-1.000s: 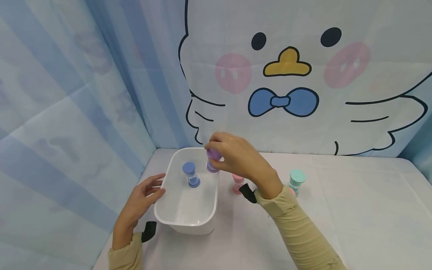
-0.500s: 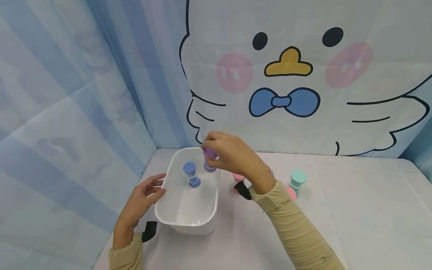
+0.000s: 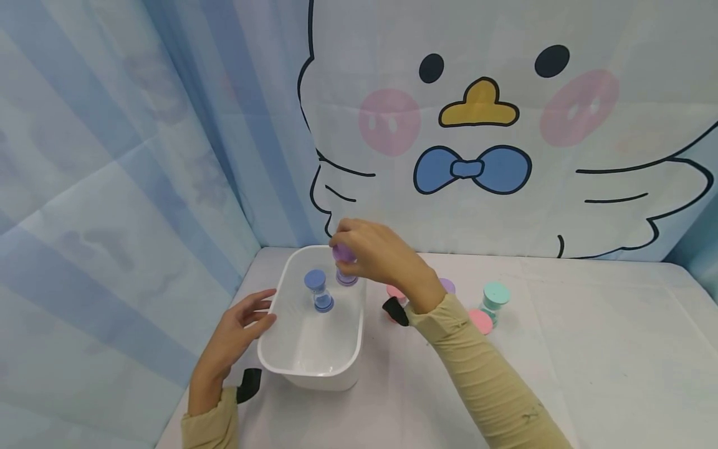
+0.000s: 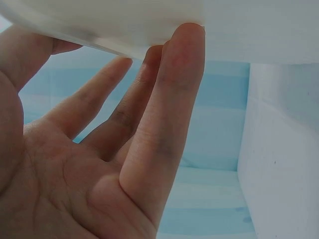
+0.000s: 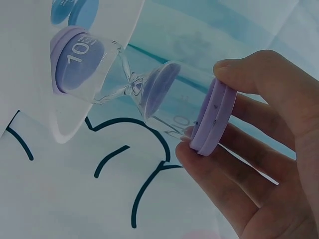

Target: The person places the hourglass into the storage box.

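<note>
One blue hourglass (image 3: 318,289) stands upright inside the white tub (image 3: 311,349), toward its far half. A purple hourglass (image 5: 135,86) is by the tub's far right corner, its lower end inside the wall; whether that end touches the floor I cannot tell. The right hand (image 3: 378,252) pinches its upper cap between thumb and fingertips, a narrow grip. The left hand (image 3: 238,327) rests against the tub's left side, fingers spread and fairly straight, the tips touching the wall.

The purple hourglass has clear glass bulbs, a thin waist and a lilac cap at each end. A white "10" shows at the lower end, and violet sand lies in the upper bulb against the waist. A few dark specks mark the cap in the fingers.

Right of the tub, on the table (image 3: 606,349), stands a teal hourglass (image 3: 496,299) with a round pink top (image 3: 480,321) just beside it. A purple top (image 3: 447,285) and a second pink top (image 3: 395,292) are partly hidden by the right wrist; their lower parts are covered.

The tub's rim is smooth, with rounded corners, and its bare floor runs from the blue hourglass to the near wall. A striped curtain (image 3: 112,187) rises close to the left hand. Pale tabletop spreads to the right, past the teal hourglass.
</note>
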`<move>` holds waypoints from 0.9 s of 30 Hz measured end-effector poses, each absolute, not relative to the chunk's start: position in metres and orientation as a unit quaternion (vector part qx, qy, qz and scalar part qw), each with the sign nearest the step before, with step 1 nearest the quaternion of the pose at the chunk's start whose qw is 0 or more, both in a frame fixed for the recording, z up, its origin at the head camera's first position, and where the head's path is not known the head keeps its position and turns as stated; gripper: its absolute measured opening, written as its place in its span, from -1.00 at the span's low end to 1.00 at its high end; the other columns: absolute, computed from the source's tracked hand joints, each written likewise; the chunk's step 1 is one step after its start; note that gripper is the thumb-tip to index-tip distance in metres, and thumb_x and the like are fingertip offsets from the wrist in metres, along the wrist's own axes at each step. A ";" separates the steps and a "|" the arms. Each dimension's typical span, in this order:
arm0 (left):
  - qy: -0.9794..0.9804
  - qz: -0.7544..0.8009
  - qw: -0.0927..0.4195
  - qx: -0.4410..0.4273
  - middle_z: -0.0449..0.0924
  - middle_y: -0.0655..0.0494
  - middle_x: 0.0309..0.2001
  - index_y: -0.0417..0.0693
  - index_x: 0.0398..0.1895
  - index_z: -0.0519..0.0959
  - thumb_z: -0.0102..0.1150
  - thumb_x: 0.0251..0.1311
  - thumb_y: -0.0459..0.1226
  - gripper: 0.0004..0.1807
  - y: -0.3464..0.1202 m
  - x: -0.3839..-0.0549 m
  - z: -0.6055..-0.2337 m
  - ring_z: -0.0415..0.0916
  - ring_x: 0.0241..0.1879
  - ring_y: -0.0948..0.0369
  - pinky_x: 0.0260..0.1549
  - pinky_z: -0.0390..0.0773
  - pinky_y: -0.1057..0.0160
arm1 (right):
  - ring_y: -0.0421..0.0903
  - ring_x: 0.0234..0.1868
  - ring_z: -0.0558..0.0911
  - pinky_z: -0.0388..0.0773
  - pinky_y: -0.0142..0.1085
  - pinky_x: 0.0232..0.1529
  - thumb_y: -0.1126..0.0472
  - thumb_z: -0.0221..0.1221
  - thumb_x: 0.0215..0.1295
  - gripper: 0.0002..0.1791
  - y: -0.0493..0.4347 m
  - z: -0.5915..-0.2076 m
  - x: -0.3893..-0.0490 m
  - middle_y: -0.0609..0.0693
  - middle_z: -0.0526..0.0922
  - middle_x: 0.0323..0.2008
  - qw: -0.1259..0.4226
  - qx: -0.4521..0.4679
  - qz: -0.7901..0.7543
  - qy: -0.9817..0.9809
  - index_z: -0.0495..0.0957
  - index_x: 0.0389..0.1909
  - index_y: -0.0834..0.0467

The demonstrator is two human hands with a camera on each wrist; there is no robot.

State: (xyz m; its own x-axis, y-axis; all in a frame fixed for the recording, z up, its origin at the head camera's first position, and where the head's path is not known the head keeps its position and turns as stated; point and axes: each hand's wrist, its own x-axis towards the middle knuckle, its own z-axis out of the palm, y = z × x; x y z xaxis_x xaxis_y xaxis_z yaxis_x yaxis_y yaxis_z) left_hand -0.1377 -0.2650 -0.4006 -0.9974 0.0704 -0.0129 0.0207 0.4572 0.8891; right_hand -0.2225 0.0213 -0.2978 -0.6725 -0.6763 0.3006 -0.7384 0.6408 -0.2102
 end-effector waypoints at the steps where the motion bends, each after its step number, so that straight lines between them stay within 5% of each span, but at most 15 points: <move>1: 0.853 0.520 0.023 0.028 0.48 -0.20 0.23 -0.06 0.40 0.36 0.22 0.34 -0.18 -0.42 -0.265 -0.138 -0.401 0.49 0.18 -0.13 0.01 0.63 -0.04 | -0.16 -0.14 0.59 0.64 -0.31 -0.08 0.16 0.41 0.15 -0.72 0.021 -0.298 -0.223 -0.07 0.60 -0.15 0.095 0.392 0.158 -0.901 0.70 -0.10 0.07; 27: 0.852 0.522 0.039 0.013 0.45 -0.19 0.27 -0.04 0.42 0.33 0.21 0.35 -0.16 -0.40 -0.265 -0.139 -0.398 0.46 0.22 -0.13 0.06 0.60 -0.07 | -0.15 -0.18 0.61 0.59 -0.35 -0.09 0.18 0.33 0.19 -0.79 -0.001 -0.308 -0.248 -0.04 0.63 -0.16 0.038 0.387 0.125 -0.913 0.72 -0.14 0.08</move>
